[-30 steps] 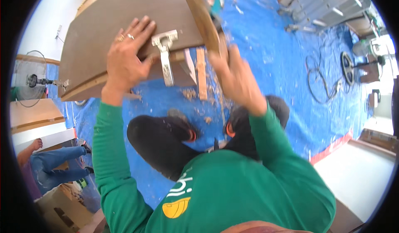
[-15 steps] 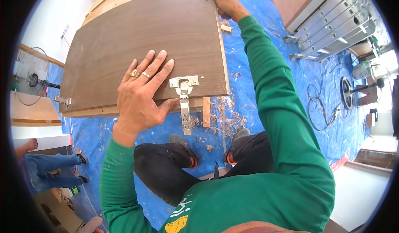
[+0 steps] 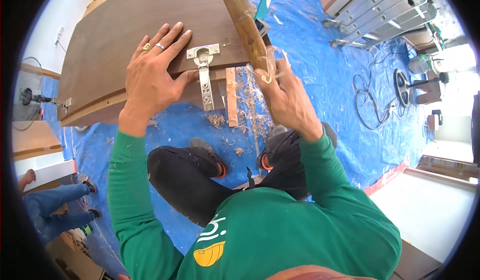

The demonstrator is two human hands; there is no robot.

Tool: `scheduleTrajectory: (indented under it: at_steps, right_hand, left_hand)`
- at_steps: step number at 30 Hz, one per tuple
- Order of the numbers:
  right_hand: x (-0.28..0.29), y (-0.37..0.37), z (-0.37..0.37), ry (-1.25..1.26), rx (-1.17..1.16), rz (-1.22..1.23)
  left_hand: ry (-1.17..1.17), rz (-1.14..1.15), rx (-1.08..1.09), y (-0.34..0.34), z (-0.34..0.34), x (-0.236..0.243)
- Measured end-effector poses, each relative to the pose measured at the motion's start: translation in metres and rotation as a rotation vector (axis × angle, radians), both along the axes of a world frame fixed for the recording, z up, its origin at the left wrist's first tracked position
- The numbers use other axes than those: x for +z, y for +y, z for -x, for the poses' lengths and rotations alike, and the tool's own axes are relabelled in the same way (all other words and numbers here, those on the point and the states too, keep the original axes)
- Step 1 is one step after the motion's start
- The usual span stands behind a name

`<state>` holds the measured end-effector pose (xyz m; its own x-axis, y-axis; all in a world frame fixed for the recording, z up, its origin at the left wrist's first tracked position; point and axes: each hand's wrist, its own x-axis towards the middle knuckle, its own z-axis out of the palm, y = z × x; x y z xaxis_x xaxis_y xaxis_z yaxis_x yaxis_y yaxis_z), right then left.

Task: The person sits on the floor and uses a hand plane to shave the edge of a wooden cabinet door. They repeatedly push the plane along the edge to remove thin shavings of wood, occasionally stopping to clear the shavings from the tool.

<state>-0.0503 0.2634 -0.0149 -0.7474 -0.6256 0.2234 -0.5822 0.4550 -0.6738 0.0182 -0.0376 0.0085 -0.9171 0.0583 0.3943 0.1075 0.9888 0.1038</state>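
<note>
wooden plane (image 3: 245, 27) at the right edge of the brown panel (image 3: 125, 25)

the right hand (image 3: 291, 97) has its grip closed around the plane's near end. the left hand (image 3: 154, 75) lies on the panel's top, grip flattened out, holding nothing. a silver hinge (image 3: 204, 60) juts over the panel's near edge.

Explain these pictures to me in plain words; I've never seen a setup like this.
There is no machine here: these are a person's own bare hands. The pictures come from a wide fisheye camera, which bends straight edges, worn on the head and looking down. The left hand rests palm-down on a brown panel, beside a metal hinge fixed near its edge. The right hand grips a wooden tool, apparently a hand plane, at the panel's right edge. Curly wood shavings lie on the blue sheet below.
</note>
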Motion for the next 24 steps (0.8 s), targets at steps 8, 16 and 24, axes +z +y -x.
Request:
scheduleTrajectory:
  at_steps: [8, 16, 24]
  right_hand:
    - [-0.044, -0.042, 0.128, 0.238, -0.067, 0.017]
    - [-0.041, 0.009, -0.005, -0.012, -0.026, 0.037]
    - [-0.062, -0.114, 0.265, 0.45, -0.003, -0.059]
  left_hand:
    - [0.005, 0.026, -0.032, 0.002, 0.009, 0.0]
    - [-0.027, 0.009, -0.023, 0.0, -0.005, -0.001]
    - [-0.048, 0.019, -0.039, 0.007, 0.005, 0.011]
